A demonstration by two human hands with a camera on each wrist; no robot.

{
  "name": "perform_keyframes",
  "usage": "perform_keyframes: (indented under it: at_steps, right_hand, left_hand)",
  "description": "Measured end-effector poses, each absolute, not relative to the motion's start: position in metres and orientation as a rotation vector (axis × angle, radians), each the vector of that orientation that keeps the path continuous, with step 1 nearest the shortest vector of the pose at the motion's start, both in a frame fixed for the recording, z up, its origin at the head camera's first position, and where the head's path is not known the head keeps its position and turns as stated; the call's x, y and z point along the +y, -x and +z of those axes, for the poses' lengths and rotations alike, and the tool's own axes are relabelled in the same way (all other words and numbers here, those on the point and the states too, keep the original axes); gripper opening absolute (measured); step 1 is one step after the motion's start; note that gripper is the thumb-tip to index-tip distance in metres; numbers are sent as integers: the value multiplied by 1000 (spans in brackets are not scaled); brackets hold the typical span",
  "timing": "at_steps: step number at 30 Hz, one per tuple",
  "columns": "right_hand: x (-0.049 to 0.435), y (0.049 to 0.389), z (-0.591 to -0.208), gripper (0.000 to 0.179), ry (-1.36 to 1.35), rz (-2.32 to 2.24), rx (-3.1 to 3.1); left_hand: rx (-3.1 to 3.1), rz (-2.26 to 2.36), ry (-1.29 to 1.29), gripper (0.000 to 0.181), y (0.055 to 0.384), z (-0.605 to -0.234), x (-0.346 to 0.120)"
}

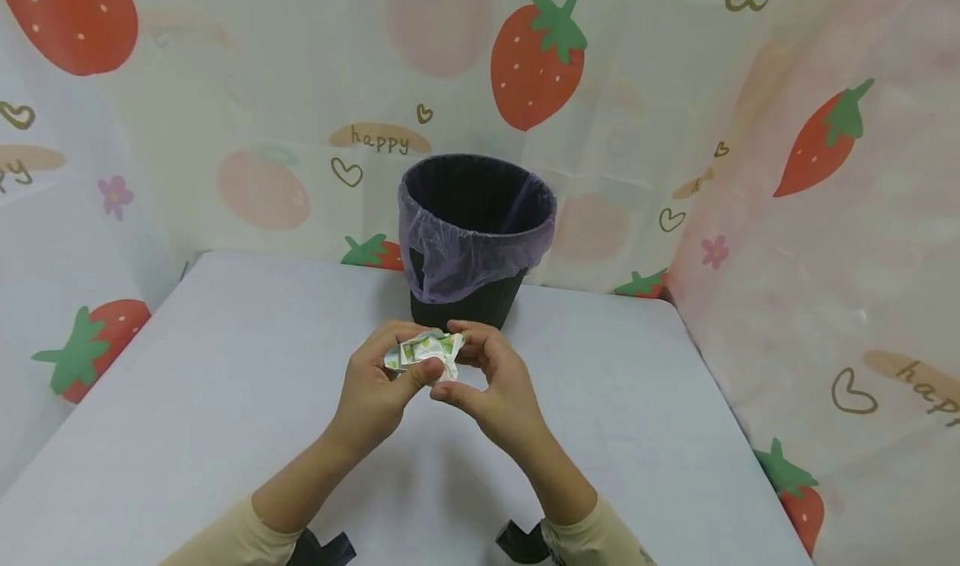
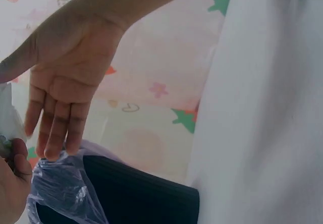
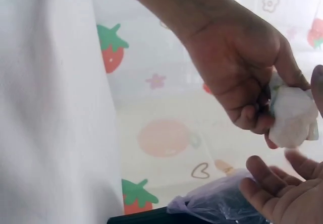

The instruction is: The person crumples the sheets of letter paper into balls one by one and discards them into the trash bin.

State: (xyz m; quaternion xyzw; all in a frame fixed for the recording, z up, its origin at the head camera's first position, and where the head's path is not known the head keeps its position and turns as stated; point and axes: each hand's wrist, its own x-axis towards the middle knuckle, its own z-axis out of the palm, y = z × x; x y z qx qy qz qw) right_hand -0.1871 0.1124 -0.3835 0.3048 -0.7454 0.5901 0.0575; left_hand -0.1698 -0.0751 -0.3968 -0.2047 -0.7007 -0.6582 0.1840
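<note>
A small crumpled white wrapper (image 1: 433,349) with green and yellow print is in my left hand (image 1: 378,383), above the table in the head view. The left thumb lies across its near side and the fingers curl behind it. In the right wrist view the wrapper (image 3: 292,115) looks like a white, bunched lump between that thumb and fingers. My right hand (image 1: 498,387) is close at the wrapper's right edge, thumb and fingers apart. Its palm and long, nearly straight fingers (image 2: 58,130) show in the left wrist view.
Just beyond the hands stands a black bin (image 1: 480,299), its mouth upward, with a purple bag (image 1: 465,257) folded over the rim. The white table (image 1: 247,399) reaches back to a strawberry-patterned curtain (image 1: 300,66) that also runs along both sides.
</note>
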Motion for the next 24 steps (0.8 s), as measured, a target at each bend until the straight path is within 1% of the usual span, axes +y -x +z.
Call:
perform_keyframes:
  at_steps: [2,4,7,11,13,16,17,20,24]
  right_hand:
    - [112,187,-384,87,-946,1810,-2236]
    - [112,187,-383,88,-975,1820,-2213]
    - [111,185,-384,71,-1011,1848,-2161]
    - [107,183,-387,45,-967,1942,-2103]
    - [105,182,-389,37,-925,2016,-2073]
    - [103,182,-392,30,-864,2149,-2004]
    - [102,182,-393,29,-847,2193,-1976]
    - [100,184,-394,36,-798,2279,-1912]
    - [101,187,-393,42,-758,2310,-1920]
  left_hand:
    - [-1979,-1870,566,29,169,-397,-74]
    - [-1985,-1888,550,27,168,-396,-73]
    - [-1986,-1915,521,24,167,-397,-71]
    - [-1960,-1916,475,19,167,-399,-69]
    - [-1942,-1914,451,17,167,-400,-67]
    - [-1918,-1948,391,13,166,-400,-64]
    - [-1909,-1972,369,12,165,-400,-63]
    - [-1909,-2044,306,11,164,-400,-61]
    - [-2001,-2050,313,22,167,-399,-65]
